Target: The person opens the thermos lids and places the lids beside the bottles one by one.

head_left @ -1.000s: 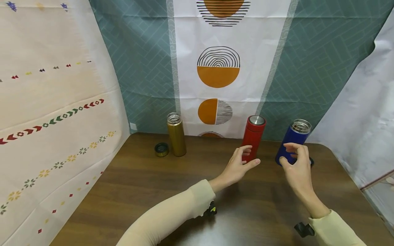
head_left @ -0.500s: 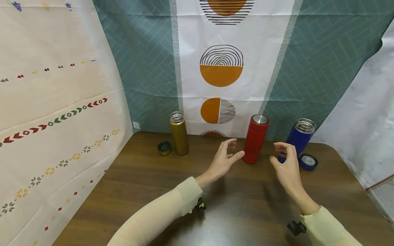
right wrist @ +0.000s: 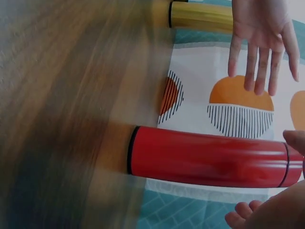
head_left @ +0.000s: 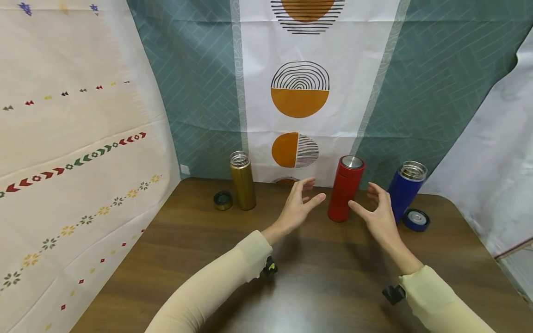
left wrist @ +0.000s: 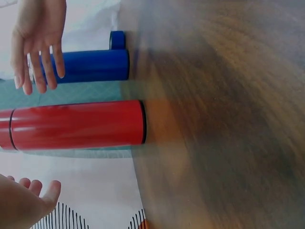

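A red thermos flask (head_left: 344,189) with its steel-topped lid on stands upright between my two hands. My left hand (head_left: 294,206) hovers to its left, fingers spread and relaxed, holding nothing. On the other side my right hand (head_left: 379,215) is held with thumb and fingers apart, near the flask; its thumb overlaps the flask's edge in the head view, and whether it touches I cannot tell. Behind the right hand stands a blue flask (head_left: 405,189) with an uncovered mouth. Its blue lid (head_left: 416,219) lies beside it. Both hands flank the red flask in the left wrist view.
Farther left, a gold flask (head_left: 243,185) stands with its mouth uncovered. A gold and black lid (head_left: 223,200) lies next to it. The wooden table (head_left: 316,286) ends at a hanging patterned cloth (head_left: 200,92) behind the flasks.
My left hand has drawn back leftward from the red flask. The right hand has moved left from in front of the blue flask toward the red one. The head view has shifted slightly.
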The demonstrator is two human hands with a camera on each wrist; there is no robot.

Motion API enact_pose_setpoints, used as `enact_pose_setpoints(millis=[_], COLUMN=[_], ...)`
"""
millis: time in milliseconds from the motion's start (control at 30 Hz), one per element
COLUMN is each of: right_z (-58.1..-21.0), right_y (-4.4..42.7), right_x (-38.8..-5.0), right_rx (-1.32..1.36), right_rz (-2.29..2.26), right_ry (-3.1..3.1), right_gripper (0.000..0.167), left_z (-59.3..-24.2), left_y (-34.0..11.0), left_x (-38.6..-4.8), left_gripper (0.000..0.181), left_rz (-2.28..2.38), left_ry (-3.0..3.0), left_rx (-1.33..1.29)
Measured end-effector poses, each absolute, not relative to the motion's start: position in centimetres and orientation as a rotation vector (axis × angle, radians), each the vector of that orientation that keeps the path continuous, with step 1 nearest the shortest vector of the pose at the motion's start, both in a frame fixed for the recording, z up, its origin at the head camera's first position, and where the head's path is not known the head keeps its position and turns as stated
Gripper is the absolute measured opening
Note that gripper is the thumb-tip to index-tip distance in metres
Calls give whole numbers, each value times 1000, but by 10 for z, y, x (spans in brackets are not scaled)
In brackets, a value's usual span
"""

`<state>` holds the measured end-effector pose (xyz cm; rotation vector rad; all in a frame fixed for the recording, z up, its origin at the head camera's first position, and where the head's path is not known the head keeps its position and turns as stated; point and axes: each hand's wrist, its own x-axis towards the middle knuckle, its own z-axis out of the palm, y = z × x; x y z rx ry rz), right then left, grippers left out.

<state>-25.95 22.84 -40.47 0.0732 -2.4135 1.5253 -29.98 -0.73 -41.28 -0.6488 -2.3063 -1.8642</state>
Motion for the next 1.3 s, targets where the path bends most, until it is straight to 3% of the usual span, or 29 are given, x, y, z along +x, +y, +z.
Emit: enact_pose_setpoints(millis=[700,1300], right_z=[-417,-429], right_y=[233,224], right_x=[-302,-320], right_rx=[128,127], right_rz=[1629,1665], right_ry=[-2508,-2501], right_gripper=[105,94], left_z=[-413,-405], left_y=[5,22], left_x=[-327,-335], left_gripper=[66,62], left_rz=[-1800,-1832], left_ry=[-2373,-2347], left_rx=[-693,-638])
